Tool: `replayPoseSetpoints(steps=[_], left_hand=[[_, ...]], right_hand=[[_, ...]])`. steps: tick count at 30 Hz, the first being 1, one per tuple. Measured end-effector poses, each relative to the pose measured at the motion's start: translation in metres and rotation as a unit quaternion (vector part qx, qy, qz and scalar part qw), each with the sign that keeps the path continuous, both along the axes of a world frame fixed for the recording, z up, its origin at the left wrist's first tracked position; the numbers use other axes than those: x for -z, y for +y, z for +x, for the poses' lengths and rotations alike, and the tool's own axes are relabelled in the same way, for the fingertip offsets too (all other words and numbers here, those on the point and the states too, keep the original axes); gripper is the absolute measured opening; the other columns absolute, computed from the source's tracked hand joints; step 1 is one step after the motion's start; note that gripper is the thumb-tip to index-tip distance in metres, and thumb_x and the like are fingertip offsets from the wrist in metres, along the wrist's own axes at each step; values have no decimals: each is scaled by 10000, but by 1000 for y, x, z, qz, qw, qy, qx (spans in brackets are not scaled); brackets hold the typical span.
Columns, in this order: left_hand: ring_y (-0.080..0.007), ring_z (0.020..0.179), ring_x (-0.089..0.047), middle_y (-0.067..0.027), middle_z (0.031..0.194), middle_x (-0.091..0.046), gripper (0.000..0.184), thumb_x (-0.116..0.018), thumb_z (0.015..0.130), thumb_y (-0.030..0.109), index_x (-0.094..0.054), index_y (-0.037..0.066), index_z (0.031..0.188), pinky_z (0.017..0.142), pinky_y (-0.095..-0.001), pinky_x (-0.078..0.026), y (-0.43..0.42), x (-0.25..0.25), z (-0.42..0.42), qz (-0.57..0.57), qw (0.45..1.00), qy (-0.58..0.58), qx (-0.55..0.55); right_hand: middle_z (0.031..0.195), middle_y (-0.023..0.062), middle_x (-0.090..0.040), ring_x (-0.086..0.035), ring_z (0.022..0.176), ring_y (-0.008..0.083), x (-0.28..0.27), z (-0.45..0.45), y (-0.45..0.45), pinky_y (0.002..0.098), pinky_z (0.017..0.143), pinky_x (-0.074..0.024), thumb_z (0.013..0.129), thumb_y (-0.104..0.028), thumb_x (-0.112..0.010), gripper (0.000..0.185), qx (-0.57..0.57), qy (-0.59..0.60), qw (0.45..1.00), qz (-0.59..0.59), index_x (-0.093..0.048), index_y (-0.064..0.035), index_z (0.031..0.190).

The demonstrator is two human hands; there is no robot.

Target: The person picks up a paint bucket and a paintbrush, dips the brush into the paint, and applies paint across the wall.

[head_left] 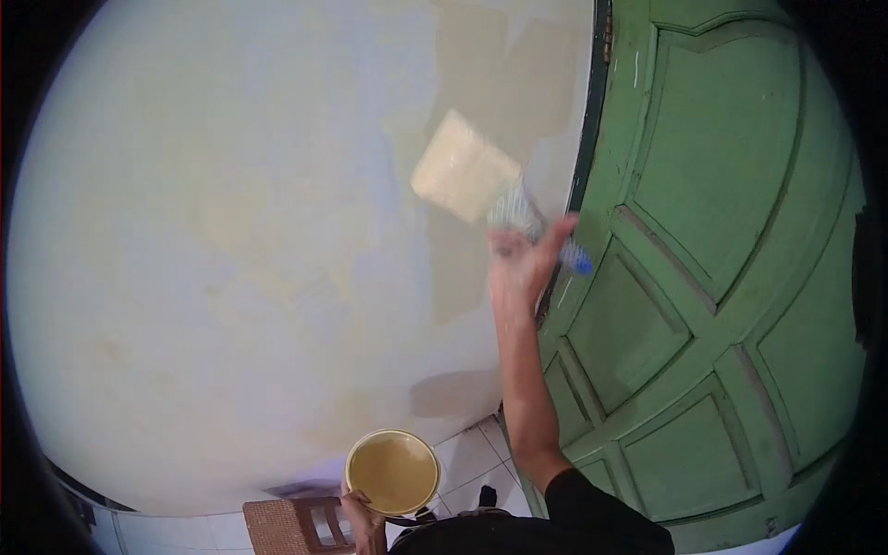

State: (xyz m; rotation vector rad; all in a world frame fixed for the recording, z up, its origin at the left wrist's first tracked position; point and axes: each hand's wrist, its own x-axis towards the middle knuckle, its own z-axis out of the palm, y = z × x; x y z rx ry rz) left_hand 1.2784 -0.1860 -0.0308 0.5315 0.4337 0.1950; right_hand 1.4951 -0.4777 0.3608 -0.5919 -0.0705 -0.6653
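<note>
My right hand point(523, 264) is raised before the wall point(277, 231), its fingers closed round the handle of a wide brush point(467, 171). The brush is tilted, with its broad cream-coloured head up and to the left and the blue handle end sticking out past my thumb; both are blurred. Low in the view, my left hand point(363, 516) grips the rim of a round yellowish bucket point(393, 474). Tan liquid or a tan inside shows in the bucket; I cannot tell which.
A green panelled door point(712, 157) with a dark frame edge fills the right side. Beside the bucket, a brown woven-pattern stool or chair point(277, 527) stands on white floor tiles point(467, 458). Darker patches and shadows mark the wall near the brush.
</note>
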Motion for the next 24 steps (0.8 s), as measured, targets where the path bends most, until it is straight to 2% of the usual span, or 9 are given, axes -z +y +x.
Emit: replayPoseSetpoints(steps=[5,7,9,10,12,14,17,19,24], left_hand=[[-326,1007,-623,-153,1144,-603,631,-429,675,73,-512,26,1298,863,-450,-556,34,18,-5,4,999,-38,39],[-328,1039,-613,-155,1175,-598,634,-432,691,89,-505,36,1319,881,-453,-550,40,5,-9,-7,995,-76,58],[-331,952,-650,-161,1126,-626,683,-397,645,6,-510,-8,1319,837,-437,-590,29,-69,-23,-32,999,35,13],[-331,952,-650,-161,1126,-626,683,-397,645,6,-510,-8,1319,837,-437,-590,38,-56,-23,-34,999,33,17],[-265,791,-618,-164,911,-651,305,-445,868,46,-643,9,1096,706,-377,-551,55,-33,-27,-24,993,116,-4],[-273,901,-613,-136,1048,-630,405,-355,837,-15,-612,-9,1150,783,-385,-557,60,-28,-30,-18,983,183,15],[-287,932,-629,-148,1076,-636,378,-368,890,27,-602,-28,1181,834,-425,-566,59,-17,-35,80,990,117,12],[-310,1010,-639,-171,1140,-640,372,-361,960,99,-597,-11,1227,886,-453,-564,65,6,-40,242,962,120,28],[-325,1063,-606,-172,1175,-610,416,-411,842,119,-559,13,1217,886,-463,-549,96,47,-21,33,999,6,32]], right_hand=[[878,152,-599,-592,784,222,-102,35,48,287,758,-475,931,-633,-582,866,-1,-79,997,22,-255,-87,1518],[902,151,-603,-615,821,216,-128,52,70,277,711,-502,953,-505,-603,690,-3,-127,987,97,-353,-85,1440],[911,155,-604,-623,832,220,-141,64,83,281,699,-518,954,-455,-602,616,-21,-137,980,140,-389,-83,1396],[920,159,-605,-631,843,225,-144,68,89,284,687,-534,954,-406,-601,542,-42,-144,972,184,-424,-82,1352],[976,181,-593,-627,880,239,-149,73,92,293,750,-550,962,-389,-578,499,-41,-145,967,207,-452,-78,1331],[1036,203,-576,-620,939,251,-148,79,93,277,792,-546,968,-386,-565,493,-40,-200,965,166,-462,-83,1342],[1062,209,-570,-614,980,254,-152,93,99,287,836,-543,992,-353,-537,449,-51,-217,958,179,-483,-70,1338],[1008,168,-593,-615,927,212,-150,97,99,292,799,-541,1012,-317,-532,417,-34,-237,956,169,-491,-62,1339],[905,65,-602,-554,771,123,-130,133,94,248,674,-460,1003,-284,-567,402,90,-246,965,26,-544,-46,1326]])
